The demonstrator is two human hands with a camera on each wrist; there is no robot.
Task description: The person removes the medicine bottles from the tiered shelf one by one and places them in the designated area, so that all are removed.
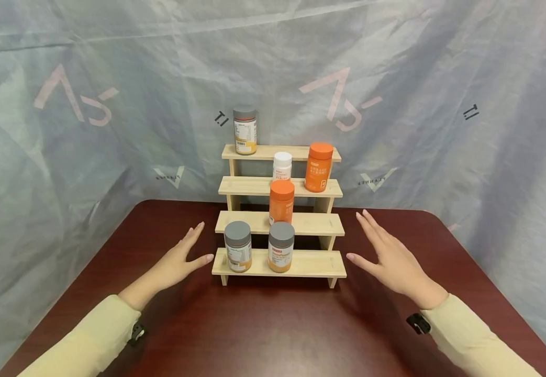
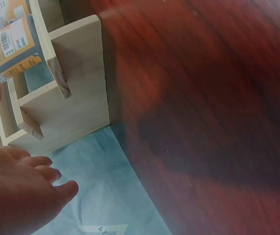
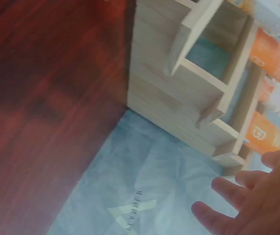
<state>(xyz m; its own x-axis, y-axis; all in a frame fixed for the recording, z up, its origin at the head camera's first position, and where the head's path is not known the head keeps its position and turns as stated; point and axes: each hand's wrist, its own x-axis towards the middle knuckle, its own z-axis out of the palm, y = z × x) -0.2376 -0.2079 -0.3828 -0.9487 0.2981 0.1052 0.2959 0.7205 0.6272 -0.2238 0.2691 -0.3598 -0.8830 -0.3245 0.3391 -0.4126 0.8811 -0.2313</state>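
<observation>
A four-step wooden shelf [image 1: 310, 263] stands between my two hands. To its left, my left hand [image 1: 174, 267] is held with fingers straight and thumb spread, the thumb tip close to the lowest step's end. On the right side my right hand [image 1: 392, 262] mirrors it, empty as well. Two grey-capped jars, one at the left [image 1: 238, 247] and one mid-step [image 1: 281, 248], sit on the lowest step. Above them stands an orange jar [image 1: 281, 201]. The third step bears a white bottle [image 1: 282, 166] and another orange jar [image 1: 319, 167]. A grey-capped jar [image 1: 245, 131] tops the highest step at left.
The shelf rests on a dark red-brown table [image 1: 273, 324]. Behind and around the table hangs a grey printed cloth [image 1: 273, 68]. Dark bands show at the left cuff [image 1: 136, 333] and right cuff [image 1: 418, 323].
</observation>
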